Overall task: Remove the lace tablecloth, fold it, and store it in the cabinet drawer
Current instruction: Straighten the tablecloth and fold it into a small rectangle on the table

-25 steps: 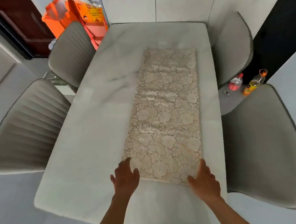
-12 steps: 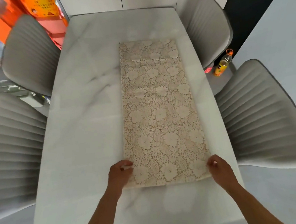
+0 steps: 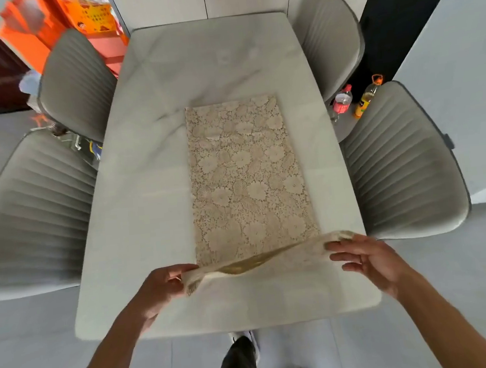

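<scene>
Closest to me, both forearms reach in from the bottom edge, with a dark trouser leg and pale shoes (image 3: pixel 243 338) on the floor between them. My left hand (image 3: pixel 159 288) sits at the near-left corner of the lace tablecloth (image 3: pixel 247 177), thumb on top and fingers curled under, pinching the fabric. My right hand (image 3: pixel 366 257) is at the near-right corner with the palm turned inward; its fingers (image 3: pixel 339 245) are spread loosely, the tips touching the raised edge, but I can't tell if they've really got hold of it.

The cloth is already folded into a long narrow strip. Its long axis runs straight away from me down the counter (image 3: pixel 138 224), sitting a bit right of center. The near end is lifted off the surface and sags between my hands; the rest lies flat, and the far end stops well short of the counter's far edge.

There are grey ribbed chairs (image 3: pixel 34 211) on both sides. Between the right-hand pair, two bottles (image 3: pixel 362 102) stand on a seat, labels too small to read. Far left is an orange bag (image 3: pixel 92 16) with a yellow panel of print, too blurry to make out.
</scene>
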Available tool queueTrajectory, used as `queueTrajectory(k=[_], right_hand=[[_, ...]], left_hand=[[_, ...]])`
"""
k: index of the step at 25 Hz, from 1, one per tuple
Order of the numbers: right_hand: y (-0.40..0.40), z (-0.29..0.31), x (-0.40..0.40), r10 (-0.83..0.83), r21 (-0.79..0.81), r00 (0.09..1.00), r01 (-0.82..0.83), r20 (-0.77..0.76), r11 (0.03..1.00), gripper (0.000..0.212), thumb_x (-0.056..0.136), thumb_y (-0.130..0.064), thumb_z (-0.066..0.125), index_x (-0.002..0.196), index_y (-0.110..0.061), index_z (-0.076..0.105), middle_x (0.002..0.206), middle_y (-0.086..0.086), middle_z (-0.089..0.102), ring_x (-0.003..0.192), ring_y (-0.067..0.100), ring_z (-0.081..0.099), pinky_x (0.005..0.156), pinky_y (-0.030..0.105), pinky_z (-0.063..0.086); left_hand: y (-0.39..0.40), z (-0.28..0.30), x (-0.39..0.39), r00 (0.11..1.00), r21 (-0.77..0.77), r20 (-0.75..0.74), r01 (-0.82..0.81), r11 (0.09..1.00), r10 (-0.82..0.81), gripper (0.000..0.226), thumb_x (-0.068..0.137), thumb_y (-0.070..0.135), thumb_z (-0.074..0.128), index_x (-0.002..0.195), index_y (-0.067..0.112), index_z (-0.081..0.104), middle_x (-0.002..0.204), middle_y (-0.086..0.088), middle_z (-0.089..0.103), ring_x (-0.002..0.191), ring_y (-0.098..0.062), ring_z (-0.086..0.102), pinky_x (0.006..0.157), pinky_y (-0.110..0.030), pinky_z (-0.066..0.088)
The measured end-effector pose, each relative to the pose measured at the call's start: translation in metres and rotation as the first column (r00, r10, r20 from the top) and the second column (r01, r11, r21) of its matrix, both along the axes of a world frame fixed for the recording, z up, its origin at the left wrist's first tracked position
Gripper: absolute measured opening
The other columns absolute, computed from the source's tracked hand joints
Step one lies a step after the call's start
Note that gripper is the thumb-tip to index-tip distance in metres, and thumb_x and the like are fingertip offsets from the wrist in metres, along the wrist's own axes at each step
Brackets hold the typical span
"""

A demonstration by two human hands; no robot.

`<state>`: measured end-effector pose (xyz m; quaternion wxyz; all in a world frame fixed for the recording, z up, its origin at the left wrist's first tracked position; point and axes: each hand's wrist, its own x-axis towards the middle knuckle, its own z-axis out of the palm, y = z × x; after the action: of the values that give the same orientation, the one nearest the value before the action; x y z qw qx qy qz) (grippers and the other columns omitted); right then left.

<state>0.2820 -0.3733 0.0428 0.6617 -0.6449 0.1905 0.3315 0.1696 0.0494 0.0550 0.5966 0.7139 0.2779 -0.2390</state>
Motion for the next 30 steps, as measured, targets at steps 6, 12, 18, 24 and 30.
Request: queueTrajectory(k=[6,12,18,24,30], right_hand=[[0.072,-0.039,0.118,0.018,-0.438,0.974,0.084,0.224,0.895,0.013,0.083,-0.033,0.076,0.075,-0.026,0.07,0.074,-0.011,0.067,0.066,0.006,0.058,0.059,0.022,0.044],[0.101,-0.119,0.172,0.098,-0.667,0.975,0.061,0.199,0.743,0.034,0.088,-0.036,0.069,0.11,-0.01,0.073,0.094,0.002,0.07,0.089,0.022,0.065,0.082,0.037,0.053],[0.098,-0.106,0.155,0.149,-0.703,0.951,0.091,0.272,0.705,0.016,0.091,-0.025,0.063,0.104,-0.016,0.062,0.097,0.002,0.066,0.098,0.03,0.065,0.083,0.038,0.05],[0.156,-0.13,0.055,0.815,-0.923,0.456,0.045,0.359,0.381,0.057,0.099,-0.033,0.043,0.153,-0.02,0.029,0.162,0.009,0.024,0.148,0.032,0.022,0.118,0.053,0.022],[0.086,-0.149,0.021,0.835,-0.979,0.514,0.045,0.194,0.2,0.06,0.1,-0.044,0.034,0.153,-0.019,0.028,0.162,0.012,0.022,0.148,0.033,0.022,0.117,0.052,0.024]], left_hand=[[0.016,-0.057,0.107,0.945,0.142,0.054,-0.328,0.934,0.323,0.024,0.081,0.037,0.077,0.089,0.015,0.073,0.087,0.006,0.068,0.079,-0.008,0.06,0.073,-0.026,0.04],[0.025,-0.132,0.144,0.975,0.443,0.116,-0.223,0.868,0.191,0.025,0.094,0.04,0.059,0.092,0.02,0.073,0.089,-0.001,0.073,0.088,-0.023,0.067,0.08,-0.034,0.049],[0.01,-0.12,0.14,0.978,0.61,0.147,-0.207,0.765,0.148,0.023,0.095,0.037,0.056,0.104,0.017,0.062,0.102,-0.004,0.068,0.099,-0.028,0.063,0.08,-0.036,0.043],[-0.077,-0.14,0.115,0.85,0.806,0.252,0.08,0.586,-0.463,0.056,0.101,0.043,0.029,0.153,0.025,0.021,0.163,-0.001,0.016,0.15,-0.02,0.01,0.119,-0.049,0.013],[-0.063,-0.166,0.096,0.805,0.903,0.063,0.205,0.378,-0.589,0.066,0.097,0.053,0.027,0.154,0.022,0.018,0.163,-0.005,0.01,0.15,-0.025,0.007,0.12,-0.05,0.012]])
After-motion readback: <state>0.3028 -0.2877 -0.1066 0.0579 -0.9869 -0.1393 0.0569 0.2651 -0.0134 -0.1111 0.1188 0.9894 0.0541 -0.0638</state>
